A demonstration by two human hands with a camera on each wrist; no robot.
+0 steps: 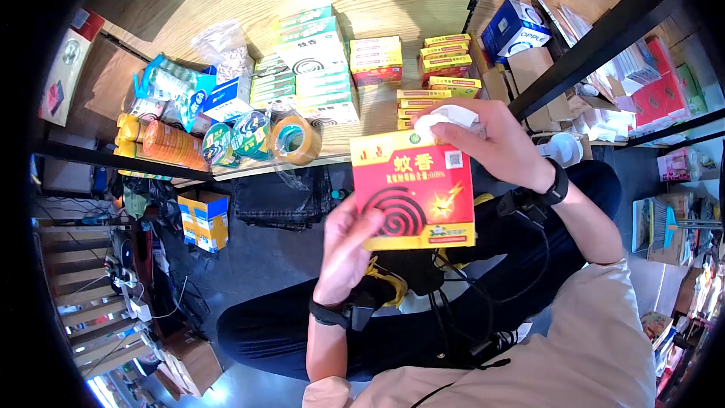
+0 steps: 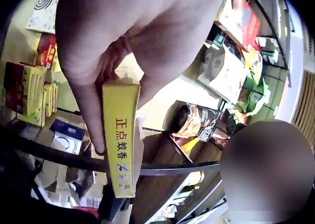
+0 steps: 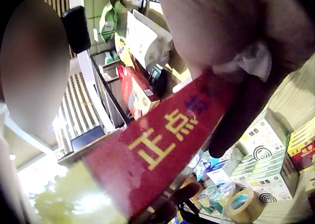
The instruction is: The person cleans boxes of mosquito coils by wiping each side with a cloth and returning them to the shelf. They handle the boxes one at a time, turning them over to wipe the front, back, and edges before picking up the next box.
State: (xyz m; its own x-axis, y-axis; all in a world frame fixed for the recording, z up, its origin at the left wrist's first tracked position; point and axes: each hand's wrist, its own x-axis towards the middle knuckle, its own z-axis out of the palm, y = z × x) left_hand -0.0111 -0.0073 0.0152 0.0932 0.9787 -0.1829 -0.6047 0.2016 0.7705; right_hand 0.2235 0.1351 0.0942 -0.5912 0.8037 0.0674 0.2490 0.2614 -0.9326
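Note:
A red and yellow box with a black spiral on its front is held up between both hands over the lap. My left hand grips its lower left edge, thumb on the front. At the top right corner my right hand pinches the box together with a crumpled white tissue. The left wrist view shows the yellow side of the box between thumb and fingers of the left hand. In the right wrist view the red side runs out from under the right hand and the tissue.
Behind, a wooden shelf bears green-white boxes, red-yellow boxes, a tape roll and orange packs. A black metal bar crosses at the right. An open carton stands on the floor at the left.

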